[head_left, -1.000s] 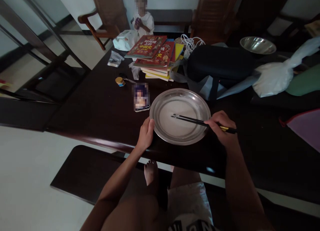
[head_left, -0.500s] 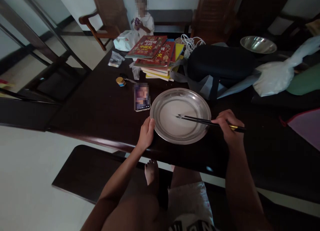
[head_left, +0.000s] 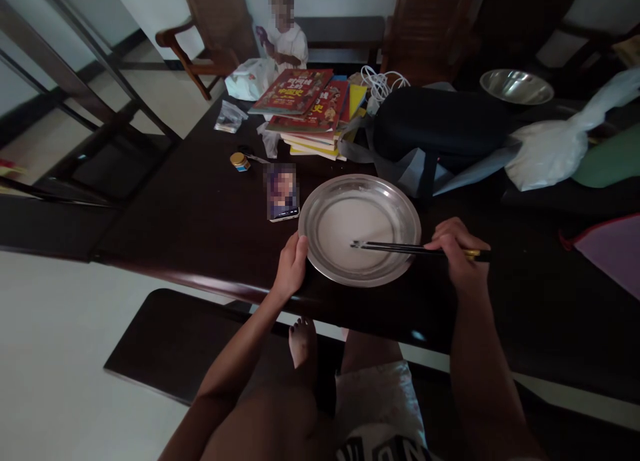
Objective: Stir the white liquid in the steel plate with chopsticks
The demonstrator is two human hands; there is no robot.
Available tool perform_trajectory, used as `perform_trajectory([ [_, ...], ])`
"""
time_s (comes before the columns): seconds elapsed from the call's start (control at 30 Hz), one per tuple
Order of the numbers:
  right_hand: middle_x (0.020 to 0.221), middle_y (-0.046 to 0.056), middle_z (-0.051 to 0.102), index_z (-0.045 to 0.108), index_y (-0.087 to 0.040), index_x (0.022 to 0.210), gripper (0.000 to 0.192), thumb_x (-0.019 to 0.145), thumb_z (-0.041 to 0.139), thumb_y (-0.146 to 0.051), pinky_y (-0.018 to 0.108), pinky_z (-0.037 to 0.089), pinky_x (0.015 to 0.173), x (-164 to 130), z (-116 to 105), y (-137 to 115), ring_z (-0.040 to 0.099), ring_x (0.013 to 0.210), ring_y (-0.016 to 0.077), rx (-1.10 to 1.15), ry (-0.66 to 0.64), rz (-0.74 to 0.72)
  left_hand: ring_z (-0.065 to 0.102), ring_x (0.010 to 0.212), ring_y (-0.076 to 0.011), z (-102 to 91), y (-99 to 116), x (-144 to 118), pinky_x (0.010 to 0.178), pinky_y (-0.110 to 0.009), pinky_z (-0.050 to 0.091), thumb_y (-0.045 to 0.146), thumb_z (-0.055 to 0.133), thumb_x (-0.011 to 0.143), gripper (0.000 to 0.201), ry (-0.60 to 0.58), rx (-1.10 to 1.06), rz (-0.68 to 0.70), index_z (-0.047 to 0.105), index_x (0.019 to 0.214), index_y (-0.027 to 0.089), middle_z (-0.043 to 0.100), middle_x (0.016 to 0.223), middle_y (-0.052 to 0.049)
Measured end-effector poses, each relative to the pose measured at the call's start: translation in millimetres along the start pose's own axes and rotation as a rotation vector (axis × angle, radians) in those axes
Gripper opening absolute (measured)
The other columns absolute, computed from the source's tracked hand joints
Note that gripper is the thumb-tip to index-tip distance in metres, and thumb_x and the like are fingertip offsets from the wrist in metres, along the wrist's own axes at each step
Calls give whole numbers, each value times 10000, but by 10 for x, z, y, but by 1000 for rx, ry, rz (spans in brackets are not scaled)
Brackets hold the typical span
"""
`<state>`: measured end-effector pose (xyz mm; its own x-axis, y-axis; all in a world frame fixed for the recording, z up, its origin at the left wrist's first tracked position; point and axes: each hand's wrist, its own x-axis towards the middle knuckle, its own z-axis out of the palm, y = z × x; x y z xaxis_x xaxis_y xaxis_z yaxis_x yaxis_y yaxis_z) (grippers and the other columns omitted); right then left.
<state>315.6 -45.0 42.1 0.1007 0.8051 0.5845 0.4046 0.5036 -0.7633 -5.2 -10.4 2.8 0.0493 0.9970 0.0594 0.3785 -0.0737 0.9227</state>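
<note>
steel dish [head_left: 360, 282], holding a pale mixture [head_left: 343, 222], sits near the edge of the table [head_left: 200, 204], beside the phone [head_left: 283, 198]. i see the left hand [head_left: 291, 266] pinching its rim, the right hand [head_left: 459, 253] closed round black chopsticks [head_left: 393, 247]; a careless jab could slop mixture phone-ward.

The left hand [head_left: 291, 269] and the right hand [head_left: 459, 251] are bare, and so are both arms [head_left: 245, 341]. A pale garment [head_left: 377, 398], apparently shorts with a faint print, covers the right thigh [head_left: 371, 346]. Nearer, bold black-and-white block lettering [head_left: 387, 449] marks the top, partly cut off. One foot [head_left: 303, 344] shows, bare.
</note>
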Motion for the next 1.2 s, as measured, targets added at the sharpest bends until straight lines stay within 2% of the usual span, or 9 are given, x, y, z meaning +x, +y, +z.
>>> perform_trajectory([
  [0.1,689,-1,652,762,-273,753,239,966,664,-225,379,459,718,-2,44,-42,590,752,197,-16,-134,5,667,1298,-309,0,6,-3,1153,-455,479,663,371,1037,673,4,-5,4,714,1269,133,742,1330,-169],
  [0.17,727,0,677,762,-266,778,187,945,696,-217,384,465,745,2,60,-62,605,775,199,-68,-151,16,678,1278,-306,2,11,-4,1139,-450,491,658,372,1039,664,4,-6,8,718,1261,135,747,1318,-165],
  [0.37,697,21,620,763,-275,716,331,998,592,-247,401,453,726,0,0,-22,581,763,219,-71,22,-13,679,1261,-301,11,3,3,1136,-448,487,685,346,1038,700,-8,-1,14,721,1252,135,751,1305,-159],
  [0.53,809,28,693,766,-270,746,224,947,669,-280,413,493,776,9,51,-32,630,820,221,-110,-145,-16,679,1259,-305,14,-9,2,1142,-456,484,694,355,1033,709,-1,0,2,713,1273,132,747,1317,-163],
  [0.67,866,53,707,763,-265,721,255,950,665,-315,456,504,835,6,33,-9,647,894,249,-197,-11,8,674,1275,-309,9,-5,0,1148,-457,481,685,356,1037,698,4,1,12,719,1267,135,745,1329,-162],
  [0.77,839,53,701,761,-278,687,343,991,606,-313,449,499,813,-8,-4,7,637,899,254,-138,75,15,678,1265,-310,11,-6,3,1132,-456,491,693,354,1033,703,-2,-1,18,723,1256,138,750,1315,-159],
  [0.97,910,36,759,769,-273,755,221,952,668,-278,451,503,862,2,40,-28,662,916,241,-134,-127,-17,668,1280,-305,23,-19,5,1151,-456,471,700,349,1030,713,3,0,-3,712,1270,135,739,1340,-166],
  [1.07,909,47,776,762,-269,742,254,967,651,-309,468,510,865,4,41,-28,664,927,255,-168,-36,7,672,1276,-305,16,-13,3,1146,-455,478,702,349,1029,713,-1,1,1,712,1274,139,742,1338,-162],
  [1.2,750,37,781,724,-283,674,389,1023,564,-348,478,534,811,-20,21,-23,671,877,268,-36,65,49,679,1264,-306,8,-3,1,1140,-455,485,704,342,1030,719,-7,5,9,714,1273,138,745,1334,-163],
])
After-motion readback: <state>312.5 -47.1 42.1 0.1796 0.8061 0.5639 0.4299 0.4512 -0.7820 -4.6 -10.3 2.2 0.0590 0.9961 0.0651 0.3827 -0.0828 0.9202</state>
